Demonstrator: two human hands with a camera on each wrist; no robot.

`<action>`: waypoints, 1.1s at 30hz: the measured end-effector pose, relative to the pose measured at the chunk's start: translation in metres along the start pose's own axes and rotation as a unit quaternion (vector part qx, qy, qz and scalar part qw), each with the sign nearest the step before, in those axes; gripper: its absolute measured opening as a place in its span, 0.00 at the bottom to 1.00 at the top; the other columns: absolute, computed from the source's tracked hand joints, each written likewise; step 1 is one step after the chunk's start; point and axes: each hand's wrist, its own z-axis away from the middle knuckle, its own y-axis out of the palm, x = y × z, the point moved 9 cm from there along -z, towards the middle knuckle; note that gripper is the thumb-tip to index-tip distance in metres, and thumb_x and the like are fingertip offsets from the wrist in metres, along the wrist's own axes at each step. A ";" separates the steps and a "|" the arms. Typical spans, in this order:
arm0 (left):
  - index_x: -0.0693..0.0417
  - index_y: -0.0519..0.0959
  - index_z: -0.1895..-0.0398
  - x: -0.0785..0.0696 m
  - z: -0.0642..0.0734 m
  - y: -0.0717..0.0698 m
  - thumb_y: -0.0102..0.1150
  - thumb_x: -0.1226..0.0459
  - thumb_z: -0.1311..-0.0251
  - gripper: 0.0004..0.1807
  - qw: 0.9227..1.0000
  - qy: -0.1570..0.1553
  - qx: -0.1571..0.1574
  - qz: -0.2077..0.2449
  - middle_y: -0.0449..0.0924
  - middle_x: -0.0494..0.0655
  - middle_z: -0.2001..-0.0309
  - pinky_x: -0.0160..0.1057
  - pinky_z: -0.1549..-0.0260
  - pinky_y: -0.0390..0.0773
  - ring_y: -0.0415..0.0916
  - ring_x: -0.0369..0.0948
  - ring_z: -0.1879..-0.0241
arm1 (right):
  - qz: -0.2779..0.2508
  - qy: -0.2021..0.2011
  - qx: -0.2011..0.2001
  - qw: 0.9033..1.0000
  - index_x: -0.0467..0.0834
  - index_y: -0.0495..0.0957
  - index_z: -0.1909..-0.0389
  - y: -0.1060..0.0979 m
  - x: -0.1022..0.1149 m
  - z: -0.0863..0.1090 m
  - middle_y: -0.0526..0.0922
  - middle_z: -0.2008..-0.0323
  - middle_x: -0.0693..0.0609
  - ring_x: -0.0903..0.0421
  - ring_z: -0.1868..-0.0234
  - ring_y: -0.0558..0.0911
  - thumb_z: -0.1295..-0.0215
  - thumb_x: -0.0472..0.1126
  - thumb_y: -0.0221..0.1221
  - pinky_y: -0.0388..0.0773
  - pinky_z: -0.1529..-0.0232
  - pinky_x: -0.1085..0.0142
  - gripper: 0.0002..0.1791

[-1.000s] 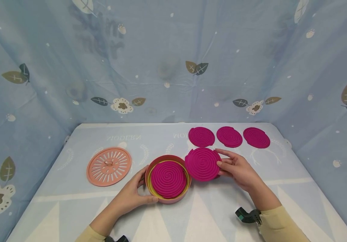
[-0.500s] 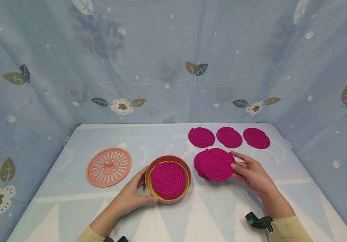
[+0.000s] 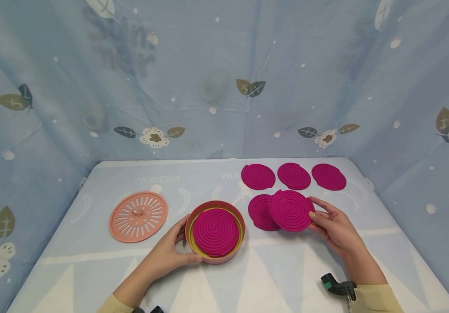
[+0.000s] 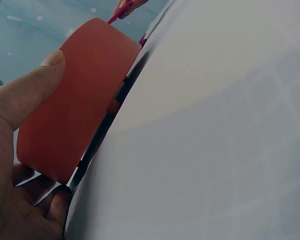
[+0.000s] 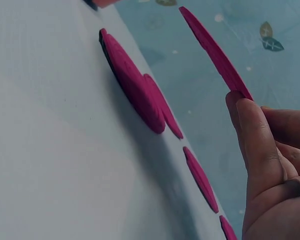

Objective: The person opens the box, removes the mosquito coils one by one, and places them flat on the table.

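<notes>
My left hand (image 3: 169, 251) grips the side of a round pink mosquito coil box (image 3: 190, 254), thumb at the front and fingers behind. In the left wrist view the thumb lies along the box's wall (image 4: 75, 110). Inside, a magenta mosquito coil (image 3: 215, 232) lies within a yellow inner rim (image 3: 194, 248). My right hand (image 3: 335, 230) pinches the right edge of another mosquito coil (image 3: 291, 211). The right wrist view shows this held coil (image 5: 220, 57) raised above the table. It partly overlaps a coil (image 3: 259, 213) lying to the right of the box.
Behind, three more magenta coils (image 3: 258, 177) lie in a row at the table's back right. A slotted pink lid (image 3: 151, 226) with a small central handle lies left of the box. Patterned blue cloth (image 3: 208, 65) surrounds the table (image 3: 263, 287).
My right hand has moved to the right with the held coil, from beside the box's rim, uncovering part of the coil underneath. My left hand stays on the box.
</notes>
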 end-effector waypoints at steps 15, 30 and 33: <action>0.36 0.55 0.23 -0.003 0.001 -0.001 0.83 0.44 0.69 0.65 1.000 0.004 0.002 0.004 0.61 0.37 0.29 0.48 0.33 0.63 0.69 0.41 0.36 | -0.056 -0.013 -0.041 0.997 0.39 0.57 0.26 -0.027 -0.005 0.001 0.85 0.61 0.49 0.57 0.64 0.87 0.29 0.30 0.56 0.83 0.60 0.65 0.33; 0.36 0.54 0.23 -0.004 0.001 -0.001 0.83 0.44 0.68 0.65 1.000 0.006 0.007 0.003 0.62 0.36 0.29 0.46 0.33 0.62 0.69 0.38 0.36 | -0.061 0.002 -0.095 0.994 0.38 0.48 0.23 -0.056 -0.011 0.005 0.86 0.59 0.51 0.58 0.62 0.87 0.31 0.33 0.60 0.83 0.59 0.66 0.42; 0.37 0.54 0.23 -0.004 0.001 -0.001 0.83 0.44 0.68 0.66 1.000 0.004 0.005 -0.001 0.62 0.36 0.30 0.45 0.33 0.63 0.69 0.39 0.36 | -0.054 0.007 -0.103 0.993 0.38 0.48 0.23 -0.060 -0.012 0.005 0.86 0.59 0.51 0.58 0.62 0.86 0.31 0.34 0.61 0.83 0.59 0.66 0.42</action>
